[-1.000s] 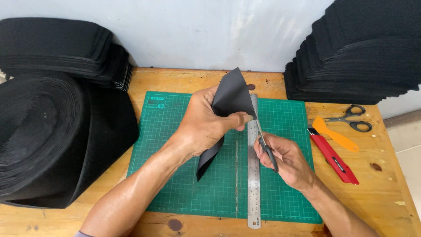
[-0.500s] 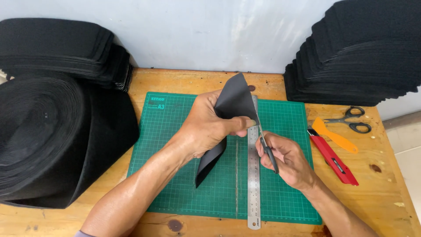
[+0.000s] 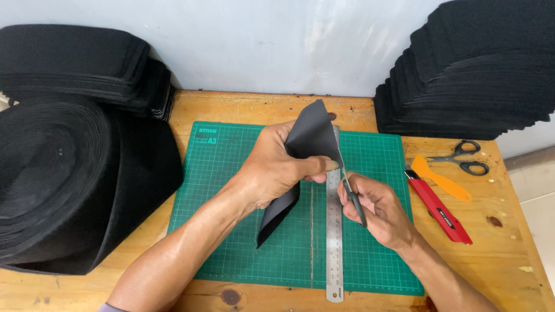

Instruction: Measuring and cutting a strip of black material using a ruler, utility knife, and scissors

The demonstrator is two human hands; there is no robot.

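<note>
My left hand [image 3: 277, 167] grips a piece of black fabric [image 3: 309, 136] and holds it up above the green cutting mat [image 3: 231, 202]; the fabric's lower end hangs down below the hand. My right hand [image 3: 378, 211] holds a pair of small scissors [image 3: 352, 199] with black handles, their blades at the fabric's right edge next to my left thumb. A long steel ruler [image 3: 334, 231] lies on the mat under both hands.
A big roll of black fabric [image 3: 63, 179] fills the left side, with a folded stack [image 3: 81, 63] behind it. A tall stack of black pieces [image 3: 474, 75] stands at the back right. Black scissors [image 3: 465, 159], an orange cutter [image 3: 439, 179] and a red knife [image 3: 439, 208] lie on the wooden table [image 3: 509, 242].
The fabric has tilted slightly more upright in my left hand, and the scissors have moved a little along its right edge.
</note>
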